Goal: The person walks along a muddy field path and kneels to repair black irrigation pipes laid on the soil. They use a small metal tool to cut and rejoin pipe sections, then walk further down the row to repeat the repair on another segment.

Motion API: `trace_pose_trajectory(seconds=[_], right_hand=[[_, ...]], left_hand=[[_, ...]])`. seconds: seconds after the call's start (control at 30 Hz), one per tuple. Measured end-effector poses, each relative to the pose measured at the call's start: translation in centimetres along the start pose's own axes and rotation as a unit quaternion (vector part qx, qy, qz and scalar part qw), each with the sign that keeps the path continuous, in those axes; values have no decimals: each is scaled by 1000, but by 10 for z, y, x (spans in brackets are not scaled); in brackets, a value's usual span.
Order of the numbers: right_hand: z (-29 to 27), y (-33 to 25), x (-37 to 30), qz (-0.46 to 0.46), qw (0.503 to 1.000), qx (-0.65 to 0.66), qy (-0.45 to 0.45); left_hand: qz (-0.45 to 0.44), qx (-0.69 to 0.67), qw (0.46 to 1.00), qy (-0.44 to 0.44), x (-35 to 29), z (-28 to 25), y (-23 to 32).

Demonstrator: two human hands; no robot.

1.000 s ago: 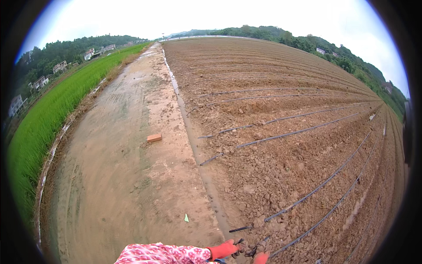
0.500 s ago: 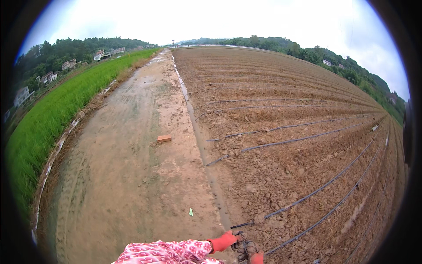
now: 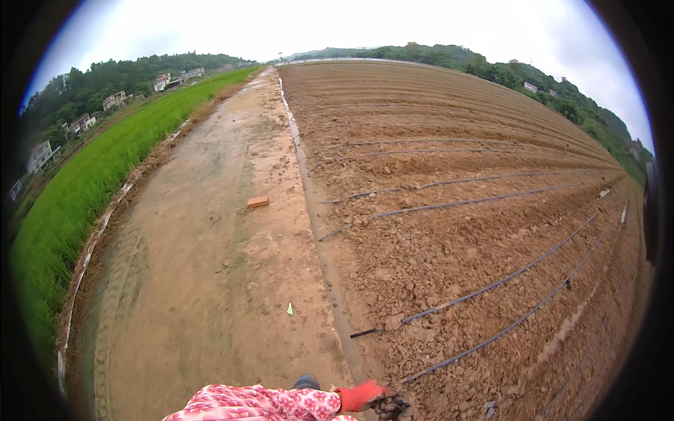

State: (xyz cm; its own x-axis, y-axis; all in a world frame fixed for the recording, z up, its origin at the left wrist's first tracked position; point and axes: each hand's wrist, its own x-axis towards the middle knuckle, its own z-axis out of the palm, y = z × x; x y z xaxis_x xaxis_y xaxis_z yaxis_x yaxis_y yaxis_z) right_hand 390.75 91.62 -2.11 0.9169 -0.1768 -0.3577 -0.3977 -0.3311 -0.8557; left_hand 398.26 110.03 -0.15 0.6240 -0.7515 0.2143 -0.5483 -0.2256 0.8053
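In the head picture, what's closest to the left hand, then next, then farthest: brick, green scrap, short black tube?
From the left hand:
1. Short black tube, ahead
2. Green scrap, leftward on the path
3. Brick, farther up the path

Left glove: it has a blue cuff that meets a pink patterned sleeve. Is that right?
Not the colour: the head view shows the left glove with a red cuff that meets a pink patterned sleeve.
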Motion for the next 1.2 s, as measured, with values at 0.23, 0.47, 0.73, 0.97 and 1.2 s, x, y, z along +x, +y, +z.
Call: trace_pose_trajectory(seconds=[0.23, 0.47, 0.73, 0.97, 1.2], right_hand=[[-17, 29, -13, -14, 982, -189, -21], [-17, -89, 19, 160, 943, 291, 5], [-15, -46, 40, 127, 955, 266, 42], [27, 57, 44, 185, 853, 472, 124], [63, 180, 97, 230, 871, 416, 125]], left_hand=[[-100, 92, 972, -192, 7, 9, -26], [-226, 39, 929, -290, 59, -9, -73], [-355, -190, 862, -307, 106, -5, -98], [-263, -207, 920, -204, 110, 48, -199], [-620, -322, 709, -96, 111, 147, -330]])
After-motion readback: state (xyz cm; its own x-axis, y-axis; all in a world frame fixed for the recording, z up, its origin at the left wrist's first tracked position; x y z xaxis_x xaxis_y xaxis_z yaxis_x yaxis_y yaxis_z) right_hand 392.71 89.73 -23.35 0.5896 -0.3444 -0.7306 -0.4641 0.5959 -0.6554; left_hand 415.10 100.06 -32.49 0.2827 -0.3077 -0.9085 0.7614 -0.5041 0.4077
